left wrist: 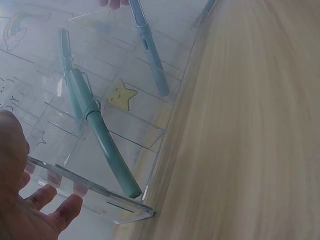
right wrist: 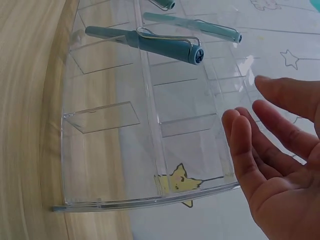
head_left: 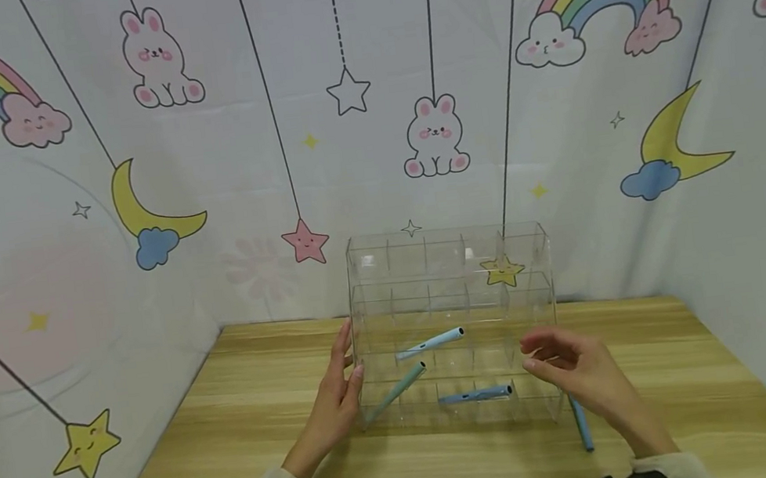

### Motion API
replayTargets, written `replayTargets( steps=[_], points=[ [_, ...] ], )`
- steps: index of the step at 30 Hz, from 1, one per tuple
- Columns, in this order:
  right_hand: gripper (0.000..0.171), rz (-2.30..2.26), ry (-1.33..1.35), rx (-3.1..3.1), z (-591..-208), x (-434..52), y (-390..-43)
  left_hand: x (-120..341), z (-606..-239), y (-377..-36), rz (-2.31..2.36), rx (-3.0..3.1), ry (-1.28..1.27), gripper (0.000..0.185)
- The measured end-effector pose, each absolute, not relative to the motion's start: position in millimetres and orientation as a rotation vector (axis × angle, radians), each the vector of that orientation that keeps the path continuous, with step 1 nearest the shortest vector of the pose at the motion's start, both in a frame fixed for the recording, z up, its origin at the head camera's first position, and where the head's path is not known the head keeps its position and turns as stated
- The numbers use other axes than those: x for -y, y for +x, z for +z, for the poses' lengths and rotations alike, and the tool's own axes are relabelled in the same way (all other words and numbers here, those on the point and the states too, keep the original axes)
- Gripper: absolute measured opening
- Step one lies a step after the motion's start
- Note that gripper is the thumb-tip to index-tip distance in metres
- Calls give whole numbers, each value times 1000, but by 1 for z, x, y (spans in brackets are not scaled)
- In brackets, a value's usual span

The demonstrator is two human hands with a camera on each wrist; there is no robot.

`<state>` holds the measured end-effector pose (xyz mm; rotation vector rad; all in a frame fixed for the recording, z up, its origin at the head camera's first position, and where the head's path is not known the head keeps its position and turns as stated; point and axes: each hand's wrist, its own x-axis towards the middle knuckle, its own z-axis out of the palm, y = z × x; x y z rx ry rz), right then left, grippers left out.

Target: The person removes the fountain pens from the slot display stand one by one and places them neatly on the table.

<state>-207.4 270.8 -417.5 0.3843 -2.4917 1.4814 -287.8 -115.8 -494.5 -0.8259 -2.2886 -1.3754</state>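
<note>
Left hand (head_left: 334,402) presses flat against the clear organizer (head_left: 447,263) side, steadying it; right hand (head_left: 579,374), fingers relaxed, holds nothing beside three pens (head_left: 475,395).

Compartmented organizer (head_left: 448,263) standing on the bench (head_left: 247,412), near its rear edge. Three pens in its compartments: upper pen (head_left: 430,342), lower-left pen (head_left: 395,392), lower-right pen (head_left: 476,395). Fourth pen (head_left: 581,425) on the bench, right of the organizer. Left hand (head_left: 336,402) against its left wall; right hand (head_left: 575,371) before its right end.
</note>
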Motion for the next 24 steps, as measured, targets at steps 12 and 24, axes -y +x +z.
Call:
replayTargets(
  steps=[12,24],
  points=[
    [39,1595,608,2577,-431,-271,-212,116,-495,-288,-1360,2289,-830,74],
    [37,1598,626,2614,-443,-259,-214,115,-493,-287,-1368,2296,-820,78]
  ],
)
